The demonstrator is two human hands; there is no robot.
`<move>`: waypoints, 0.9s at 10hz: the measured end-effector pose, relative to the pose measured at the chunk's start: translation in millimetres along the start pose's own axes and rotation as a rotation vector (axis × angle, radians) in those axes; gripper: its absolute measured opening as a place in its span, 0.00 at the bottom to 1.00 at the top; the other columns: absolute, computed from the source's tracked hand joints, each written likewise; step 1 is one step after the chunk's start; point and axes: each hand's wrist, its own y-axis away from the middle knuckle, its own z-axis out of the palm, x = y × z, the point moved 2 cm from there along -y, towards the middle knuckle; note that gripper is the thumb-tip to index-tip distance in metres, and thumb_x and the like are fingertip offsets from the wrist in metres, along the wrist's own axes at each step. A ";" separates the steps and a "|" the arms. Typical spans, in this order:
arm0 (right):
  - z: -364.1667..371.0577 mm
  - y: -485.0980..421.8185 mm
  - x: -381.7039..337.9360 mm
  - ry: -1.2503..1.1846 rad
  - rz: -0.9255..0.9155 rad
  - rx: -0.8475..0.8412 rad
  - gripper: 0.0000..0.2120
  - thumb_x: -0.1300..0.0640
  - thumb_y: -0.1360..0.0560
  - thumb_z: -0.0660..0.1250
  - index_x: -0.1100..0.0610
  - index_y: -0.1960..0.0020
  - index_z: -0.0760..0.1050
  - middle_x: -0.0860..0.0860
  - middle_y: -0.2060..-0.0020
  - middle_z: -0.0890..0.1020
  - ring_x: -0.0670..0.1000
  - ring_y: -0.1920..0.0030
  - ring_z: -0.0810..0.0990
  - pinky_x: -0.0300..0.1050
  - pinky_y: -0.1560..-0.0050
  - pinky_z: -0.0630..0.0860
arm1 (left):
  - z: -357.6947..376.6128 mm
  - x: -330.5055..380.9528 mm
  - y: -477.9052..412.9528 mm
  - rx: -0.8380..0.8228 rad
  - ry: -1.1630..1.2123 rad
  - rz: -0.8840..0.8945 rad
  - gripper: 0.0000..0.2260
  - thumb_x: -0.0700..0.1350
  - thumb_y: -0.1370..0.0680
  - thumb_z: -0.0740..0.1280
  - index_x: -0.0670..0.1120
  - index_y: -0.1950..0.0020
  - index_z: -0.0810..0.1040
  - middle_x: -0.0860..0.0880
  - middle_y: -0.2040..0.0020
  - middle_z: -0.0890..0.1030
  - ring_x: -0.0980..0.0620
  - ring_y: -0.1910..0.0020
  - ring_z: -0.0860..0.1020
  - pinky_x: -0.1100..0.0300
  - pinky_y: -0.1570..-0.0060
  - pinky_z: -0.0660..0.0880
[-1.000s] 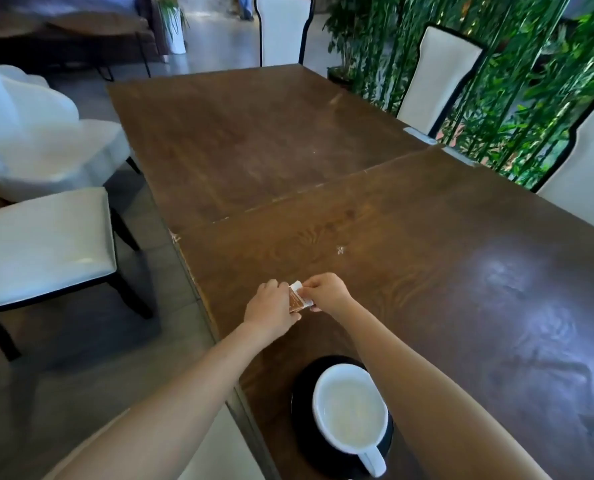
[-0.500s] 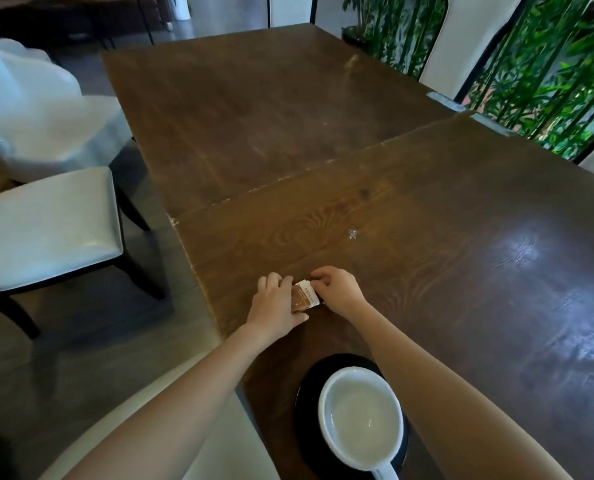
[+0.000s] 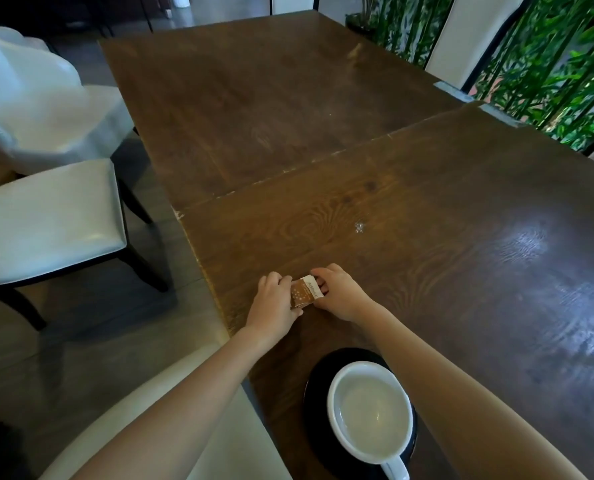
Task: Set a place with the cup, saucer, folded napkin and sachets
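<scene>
A small brown and white sachet (image 3: 305,292) is held between both hands, low over the dark wooden table (image 3: 427,258). My left hand (image 3: 274,299) grips its left side and my right hand (image 3: 338,292) pinches its right end. Nearer to me, a white cup (image 3: 371,415) with its handle pointing toward me stands on a black saucer (image 3: 318,382); my right forearm passes over the saucer's right side. No napkin is in view.
White-cushioned chairs (image 3: 46,216) stand to the left of the table, and a white chair back (image 3: 191,386) is just below me. Green bamboo plants (image 3: 548,71) and more white chairs line the far right side. A small glinting speck (image 3: 359,226) lies on the table.
The view has tilted down and closer to the table. Both hands have stayed together on the sachet and brought it down near the tabletop.
</scene>
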 end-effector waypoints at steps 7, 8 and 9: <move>-16.3 18.9 2.4 -0.010 0.223 -0.093 0.35 0.57 0.29 0.71 0.56 0.27 0.60 0.56 0.33 0.70 0.55 0.36 0.72 0.48 0.37 0.70 | -26.4 14.7 9.7 -0.201 -0.108 -0.023 0.33 0.48 0.26 0.69 0.43 0.27 0.57 0.41 0.31 0.65 0.42 0.32 0.64 0.50 0.34 0.66; -34.1 35.5 13.1 0.077 0.318 -0.096 0.33 0.53 0.27 0.69 0.58 0.27 0.60 0.57 0.31 0.70 0.57 0.32 0.69 0.48 0.35 0.67 | -43.2 24.4 7.3 -0.271 -0.169 -0.016 0.33 0.50 0.26 0.68 0.43 0.27 0.56 0.41 0.30 0.64 0.40 0.32 0.63 0.49 0.35 0.66; -51.1 64.1 18.4 0.090 0.372 -0.094 0.33 0.49 0.26 0.67 0.59 0.27 0.59 0.55 0.28 0.65 0.57 0.29 0.65 0.49 0.33 0.65 | -64.7 44.2 11.6 -0.318 -0.224 0.038 0.28 0.50 0.25 0.66 0.43 0.28 0.60 0.41 0.31 0.66 0.40 0.33 0.65 0.48 0.37 0.68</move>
